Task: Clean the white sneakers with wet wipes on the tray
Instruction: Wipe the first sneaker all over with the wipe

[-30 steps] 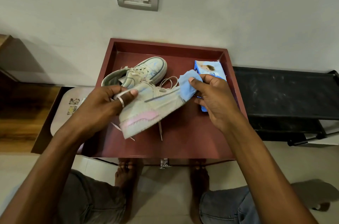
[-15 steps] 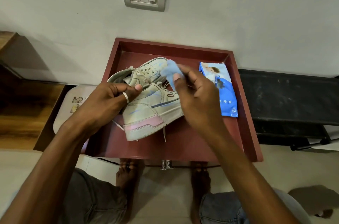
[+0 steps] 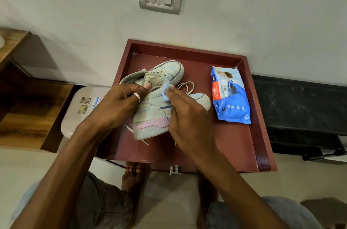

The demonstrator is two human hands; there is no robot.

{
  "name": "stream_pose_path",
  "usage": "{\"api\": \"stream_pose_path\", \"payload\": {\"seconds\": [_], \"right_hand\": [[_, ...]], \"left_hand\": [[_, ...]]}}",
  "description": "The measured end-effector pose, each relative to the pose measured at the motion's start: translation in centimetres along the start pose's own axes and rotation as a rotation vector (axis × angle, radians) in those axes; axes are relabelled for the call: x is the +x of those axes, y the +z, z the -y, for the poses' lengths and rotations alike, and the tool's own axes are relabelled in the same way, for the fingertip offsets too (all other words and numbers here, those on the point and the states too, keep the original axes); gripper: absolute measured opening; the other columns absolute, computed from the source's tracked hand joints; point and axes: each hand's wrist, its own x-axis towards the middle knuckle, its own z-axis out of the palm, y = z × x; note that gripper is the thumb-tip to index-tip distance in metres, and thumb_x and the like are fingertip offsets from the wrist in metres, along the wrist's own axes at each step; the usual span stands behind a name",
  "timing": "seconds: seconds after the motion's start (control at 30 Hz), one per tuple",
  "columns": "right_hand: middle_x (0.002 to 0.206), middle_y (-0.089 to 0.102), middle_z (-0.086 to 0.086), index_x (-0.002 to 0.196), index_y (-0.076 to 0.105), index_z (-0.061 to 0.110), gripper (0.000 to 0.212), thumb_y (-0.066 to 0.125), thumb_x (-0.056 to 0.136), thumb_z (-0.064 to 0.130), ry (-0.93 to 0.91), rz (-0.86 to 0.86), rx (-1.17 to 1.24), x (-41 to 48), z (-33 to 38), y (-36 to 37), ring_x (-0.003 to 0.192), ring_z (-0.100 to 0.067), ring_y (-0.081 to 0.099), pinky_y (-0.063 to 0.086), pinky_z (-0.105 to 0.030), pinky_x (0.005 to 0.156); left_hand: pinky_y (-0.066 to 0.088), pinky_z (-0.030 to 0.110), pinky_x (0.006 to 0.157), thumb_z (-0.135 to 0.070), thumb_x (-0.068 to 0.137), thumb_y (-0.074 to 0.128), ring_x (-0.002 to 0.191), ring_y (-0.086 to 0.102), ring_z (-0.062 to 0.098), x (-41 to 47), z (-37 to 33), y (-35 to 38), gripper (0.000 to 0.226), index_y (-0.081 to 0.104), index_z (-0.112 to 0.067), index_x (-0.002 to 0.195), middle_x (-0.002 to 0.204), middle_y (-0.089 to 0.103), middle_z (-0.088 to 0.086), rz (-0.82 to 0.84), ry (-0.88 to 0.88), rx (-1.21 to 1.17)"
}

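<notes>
The left hand (image 3: 120,104) reaches in from the lower left, its fingers curled round the heel of a white leather sneaker with a pink sole patch (image 3: 150,116), thumb on the collar. The right hand (image 3: 185,116) arches over the shoe; its close-set fingers curl down, holding a crumpled pale blue wet wipe (image 3: 166,93) against the upper just beside the left thumb. The shoe rests on the dark red wooden tray (image 3: 244,144). The second white sneaker (image 3: 165,73) lies beyond the fingertips.
</notes>
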Motion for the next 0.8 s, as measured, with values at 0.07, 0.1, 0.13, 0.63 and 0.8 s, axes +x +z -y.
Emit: {"api": "stream_pose_path", "payload": {"seconds": [0.07,0.1,0.13,0.63,0.8], "right_hand": [[0.131,0.062,-0.017,0.128,0.062,-0.001,0.046,0.042,0.087,0.004,-0.126,0.005,-0.110,-0.9,1.6,0.9,0.124,-0.029,0.058,0.043,-0.037,0.109],[0.133,0.060,-0.020,0.130,0.060,-0.002,0.045,0.043,0.089,0.004,-0.210,0.034,-0.147,-1.4,2.2,1.3,0.126,-0.031,0.055,0.041,-0.040,0.110],[0.136,0.058,-0.021,0.132,0.058,-0.003,0.044,0.044,0.091,0.004,-0.274,0.074,-0.167,-1.8,2.5,1.7,0.129,-0.033,0.053,0.039,-0.043,0.112],[0.135,0.060,-0.016,0.131,0.061,0.001,0.044,0.044,0.090,0.007,-0.264,0.128,-0.141,-1.4,2.1,1.2,0.130,-0.028,0.053,0.035,-0.042,0.115],[0.125,0.067,-0.006,0.126,0.065,0.005,0.046,0.046,0.084,0.002,0.087,0.034,-0.021,0.8,-0.5,0.3,0.114,-0.025,0.063,0.051,-0.042,0.097]], "left_hand": [[0.058,0.051,0.077,-0.043,0.101,0.050,0.085,0.070,0.040,0.1,0.0,0.1,0.047,0.074,-0.004,0.090,0.090,0.074,0.020,-0.008,-0.002,-0.010],[0.060,0.044,0.076,-0.038,0.101,0.050,0.083,0.072,0.033,0.1,-0.1,0.1,0.041,0.076,-0.008,0.089,0.090,0.075,0.017,-0.016,-0.006,-0.026],[0.060,0.036,0.076,-0.033,0.102,0.050,0.082,0.073,0.024,0.1,-0.2,0.1,0.036,0.077,-0.013,0.088,0.092,0.076,0.013,-0.019,-0.012,-0.045],[0.057,0.051,0.086,-0.044,0.096,0.052,0.094,0.069,0.040,0.2,0.0,-0.1,0.044,0.076,-0.008,0.097,0.096,0.075,0.017,-0.003,-0.036,-0.060],[0.056,0.059,0.085,-0.051,0.099,0.050,0.093,0.067,0.048,0.2,0.1,-0.2,0.052,0.075,-0.005,0.095,0.095,0.074,0.022,0.002,-0.016,-0.007]]}}
